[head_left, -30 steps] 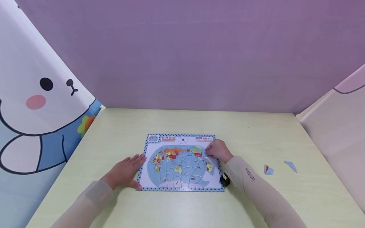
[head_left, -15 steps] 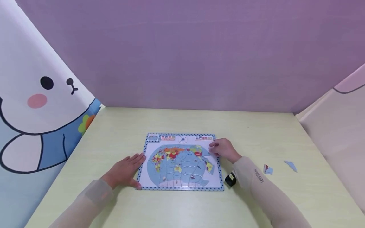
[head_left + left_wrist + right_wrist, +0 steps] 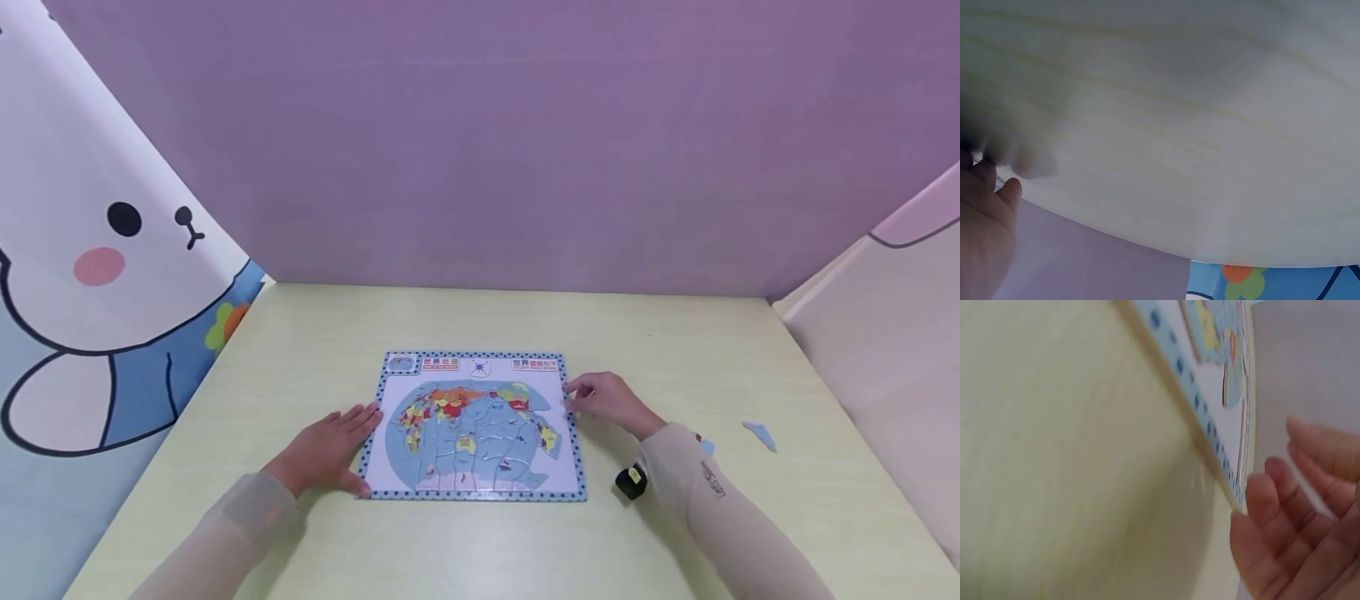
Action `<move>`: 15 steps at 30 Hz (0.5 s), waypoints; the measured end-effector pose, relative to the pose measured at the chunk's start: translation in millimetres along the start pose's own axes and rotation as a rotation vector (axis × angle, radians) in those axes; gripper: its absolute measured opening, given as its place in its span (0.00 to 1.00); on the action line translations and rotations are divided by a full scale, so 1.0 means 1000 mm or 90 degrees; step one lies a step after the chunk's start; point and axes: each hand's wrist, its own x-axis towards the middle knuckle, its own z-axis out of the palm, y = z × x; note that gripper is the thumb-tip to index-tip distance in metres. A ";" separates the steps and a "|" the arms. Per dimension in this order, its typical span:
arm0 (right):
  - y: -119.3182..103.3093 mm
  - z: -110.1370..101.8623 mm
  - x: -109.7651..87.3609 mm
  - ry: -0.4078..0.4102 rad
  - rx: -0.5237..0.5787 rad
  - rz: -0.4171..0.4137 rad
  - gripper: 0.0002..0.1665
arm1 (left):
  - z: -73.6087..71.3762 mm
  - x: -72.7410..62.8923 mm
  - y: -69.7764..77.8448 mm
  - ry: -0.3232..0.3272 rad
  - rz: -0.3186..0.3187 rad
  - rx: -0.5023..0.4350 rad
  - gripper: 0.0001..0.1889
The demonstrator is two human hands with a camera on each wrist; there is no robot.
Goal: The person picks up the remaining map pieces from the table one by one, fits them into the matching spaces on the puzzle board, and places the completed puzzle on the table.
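A world map jigsaw puzzle (image 3: pixel 480 497) with a dotted blue border lies flat on the table. Its fitted map pieces (image 3: pixel 487 429) fill most of the oval; pale backing shows at the right side. My left hand (image 3: pixel 330 446) rests along the left border with fingers extended; only part of it appears in the left wrist view. Just off the right border is my right hand (image 3: pixel 611 402), fingers loosely bent. In the right wrist view, the fingertips stand apart near the board's edge, with nothing visible between them.
To the right lie two loose puzzle pieces: a slim blue one (image 3: pixel 761 435) and a red-and-blue one (image 3: pixel 707 447), partly behind the right sleeve. A small black device (image 3: pixel 632 482) sits at the right wrist. A purple backdrop (image 3: pixel 525 150) rises behind the table (image 3: pixel 480 550).
My right hand has drawn back rightward from the map's upper right part to beyond the board's border. My left hand has stayed in place.
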 end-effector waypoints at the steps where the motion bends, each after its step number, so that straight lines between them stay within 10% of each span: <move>1: 0.001 -0.001 -0.001 -0.001 -0.002 -0.013 0.16 | 0.000 -0.001 -0.001 0.002 0.004 0.002 0.59; 15: 0.027 -0.029 -0.018 -0.029 -0.064 -0.143 0.13 | 0.001 0.001 -0.002 0.014 0.012 -0.017 0.60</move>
